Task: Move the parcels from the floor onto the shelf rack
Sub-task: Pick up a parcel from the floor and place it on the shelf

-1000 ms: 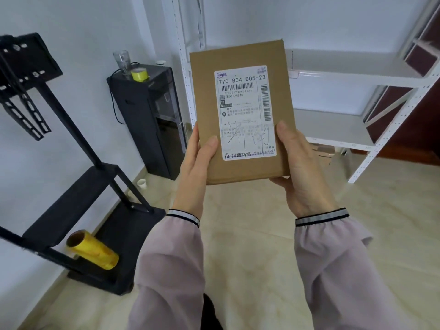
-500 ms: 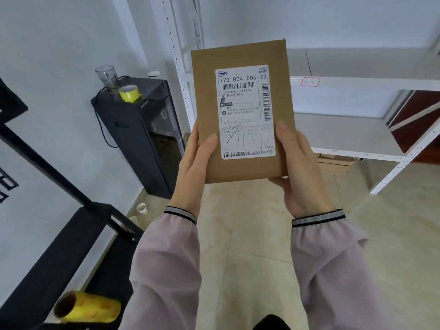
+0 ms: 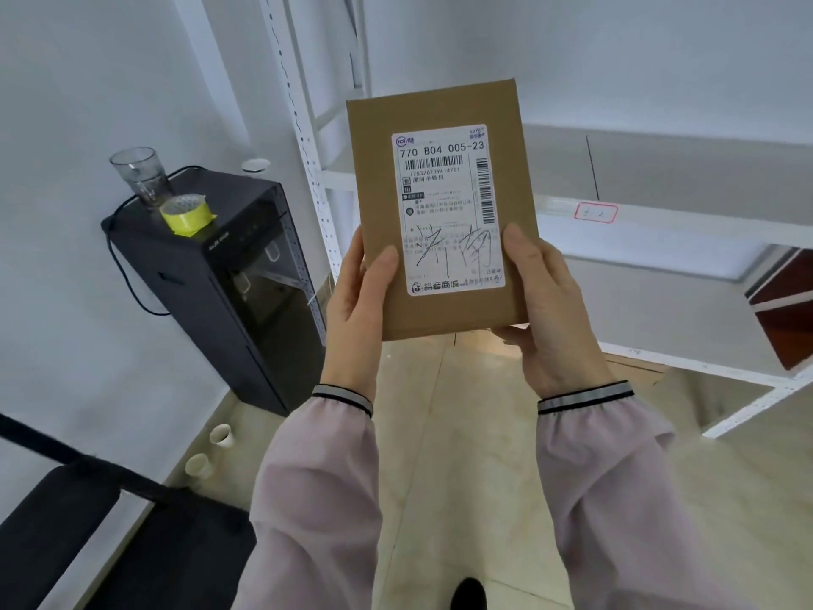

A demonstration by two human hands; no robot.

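A flat brown cardboard parcel [image 3: 378, 204] with a white shipping label faces me at chest height. My left hand [image 3: 356, 310] grips its lower left edge and my right hand [image 3: 545, 310] grips its lower right edge, thumbs on the front. Behind the parcel stands the white metal shelf rack [image 3: 686, 226], its middle shelf bearing a small red-edged tag [image 3: 596, 212]. A lower shelf [image 3: 686, 319] shows to the right. Another brown box [image 3: 633, 369] lies partly hidden under the lowest shelf.
A black water dispenser [image 3: 220, 301] stands left of the rack, with a glass [image 3: 140, 176] and a yellow tape roll [image 3: 187, 215] on top. Two small paper cups [image 3: 211, 449] sit on the floor by the wall. A black stand base [image 3: 88, 543] fills the lower left.
The view has moved forward and closer to the rack; the dispenser and shelves look larger. The black stand and yellow roll on it slid out at lower left. Both hands keep the parcel.
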